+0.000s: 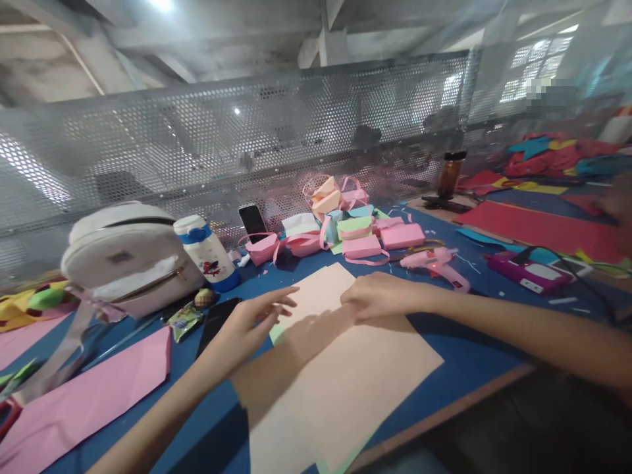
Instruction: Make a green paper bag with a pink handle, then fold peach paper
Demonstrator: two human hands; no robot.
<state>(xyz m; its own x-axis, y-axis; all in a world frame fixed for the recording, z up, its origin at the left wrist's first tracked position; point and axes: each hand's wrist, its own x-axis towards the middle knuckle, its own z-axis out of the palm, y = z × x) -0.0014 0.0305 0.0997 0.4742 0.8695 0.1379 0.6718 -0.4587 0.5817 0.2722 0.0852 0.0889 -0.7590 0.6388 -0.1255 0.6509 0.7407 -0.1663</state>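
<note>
Large sheets of peach paper [355, 375] lie before me on the blue table, with a green sheet [278, 332] showing at their edge. My left hand [261, 316] is at the left edge of the sheets, fingers spread and holding nothing. On the upper right part of the paper my right hand [371, 297] rests with its fingers curled in. What it may pinch is hidden under the knuckles. Just beyond the right hand is a pink glue gun [438, 264]. Several small pink paper bags [363, 248] stand behind the sheets, beside a green one [354, 227].
A white backpack [123, 257] and a blue-and-white bottle [207, 253] stand at the left. Pink paper [103, 395] lies nearer. A phone [253, 220] leans on the perforated metal screen [197, 145]. A purple power strip [526, 273] and red sheets [538, 224] are at the right.
</note>
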